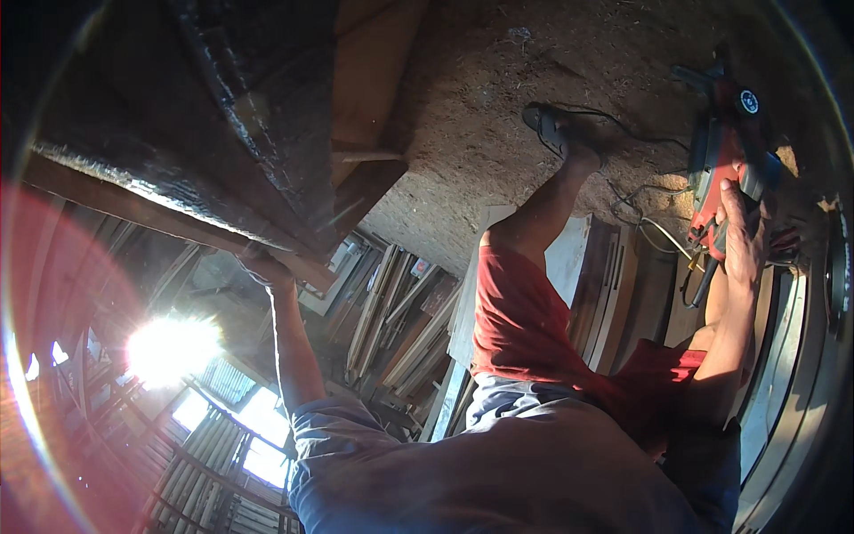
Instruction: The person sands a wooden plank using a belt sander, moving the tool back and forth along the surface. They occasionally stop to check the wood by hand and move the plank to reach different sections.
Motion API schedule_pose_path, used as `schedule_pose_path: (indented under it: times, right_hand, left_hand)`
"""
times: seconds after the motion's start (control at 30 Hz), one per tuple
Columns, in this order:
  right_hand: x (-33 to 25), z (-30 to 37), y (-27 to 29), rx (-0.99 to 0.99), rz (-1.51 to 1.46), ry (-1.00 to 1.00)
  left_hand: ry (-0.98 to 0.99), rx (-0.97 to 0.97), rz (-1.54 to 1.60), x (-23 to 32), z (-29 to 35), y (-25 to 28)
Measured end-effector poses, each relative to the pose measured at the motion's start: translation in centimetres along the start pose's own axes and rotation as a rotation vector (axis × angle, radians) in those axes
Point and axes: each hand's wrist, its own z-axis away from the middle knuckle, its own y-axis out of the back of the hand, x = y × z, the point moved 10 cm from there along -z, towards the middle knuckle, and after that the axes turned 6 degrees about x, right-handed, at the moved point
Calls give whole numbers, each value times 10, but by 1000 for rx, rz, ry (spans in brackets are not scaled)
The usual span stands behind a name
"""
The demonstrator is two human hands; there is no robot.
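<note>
On the right, my right hand [745, 222] is closed around a red and black corded power tool [707, 173] that sits low by the ground. The tool's exact kind is hard to make out in the shade. A round badge marks its dark upper part. My left arm stretches out to the left, and my left hand [260, 265] touches the edge of a long wooden board [169, 214] on a dark bench-like structure. Shadow and the board's edge hide the fingers of that hand.
Dusty ground [480, 169] lies ahead, with my sandalled foot [547, 129] beside the tool's black cord [632, 133]. Stacked wooden planks [400, 320] lean behind my left side. More boards [614, 294] lie between my legs and the tool. Bright sun glares at left.
</note>
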Motion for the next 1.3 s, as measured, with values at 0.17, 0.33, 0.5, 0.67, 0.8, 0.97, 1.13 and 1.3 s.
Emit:
schedule_pose_path:
  times: [0.17, 0.33, 0.5, 0.67, 0.8, 0.97, 1.13, 1.3]
  right_hand:
    - [-6, 5, -6, 57, -93, -53]
    - [-9, -3, -11, 5, -104, -8]
    - [-48, 4, -27, -12, -54, 184]
    - [-73, 16, -46, -56, -32, 225]
    - [-90, 21, -68, -98, 74, 350]
    - [-72, 41, -111, -138, 407, 539]
    - [-19, 57, -109, -42, 877, 664]
    - [-83, 177, -209, -378, 1307, 776]
  left_hand:
    - [16, 37, 38, -28, 9, 10]
    - [-294, 7, -136, -7, 11, 7]
    - [-390, 181, -186, 15, 29, 24]
    - [283, 136, 187, 23, -1, 2]
    - [49, 238, 91, 76, -22, 7]
    - [22, 289, 21, 84, -19, 17]
    - [105, 318, 166, 83, -24, 26]
    - [259, 479, 270, 60, 6, 32]
